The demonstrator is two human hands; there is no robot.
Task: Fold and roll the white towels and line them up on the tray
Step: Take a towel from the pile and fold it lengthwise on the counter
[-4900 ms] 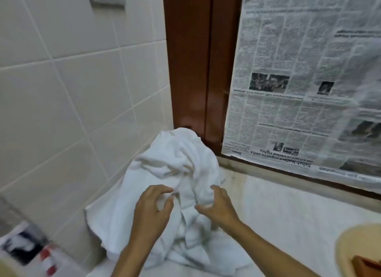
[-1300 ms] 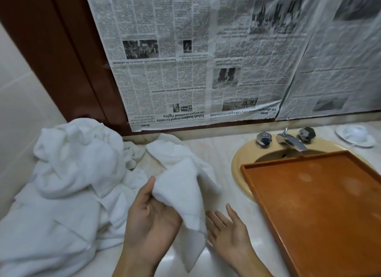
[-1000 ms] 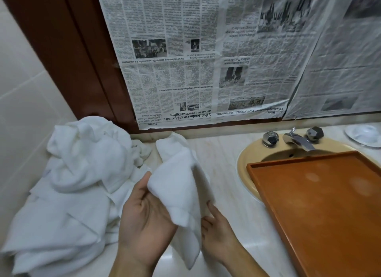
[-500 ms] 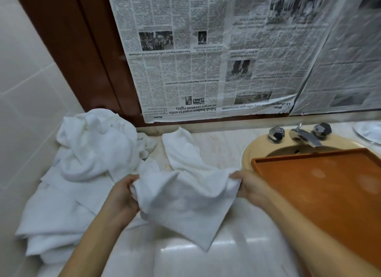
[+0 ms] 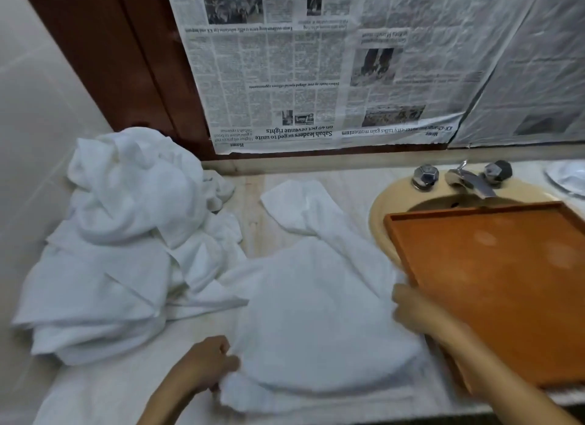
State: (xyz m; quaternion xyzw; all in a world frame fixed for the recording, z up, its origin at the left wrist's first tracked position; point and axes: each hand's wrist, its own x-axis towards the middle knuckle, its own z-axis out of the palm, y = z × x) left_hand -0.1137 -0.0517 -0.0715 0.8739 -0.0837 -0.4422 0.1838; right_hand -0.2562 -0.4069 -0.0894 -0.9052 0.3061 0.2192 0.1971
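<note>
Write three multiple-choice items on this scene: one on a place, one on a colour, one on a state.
1. Where does the tray rest?
A. across the sink
B. on the towel heap
C. on the floor

2. What colour is the tray?
A. white
B. blue
C. orange-brown

3. The towel that the left hand grips is:
A. rolled tight
B. opened out on the counter
C. hanging from a hook

Key:
1 A: the tray covers most of the sink's bowl.
2 C: its wood shows orange-brown.
3 B: the towel lies opened out, with no roll begun.
</note>
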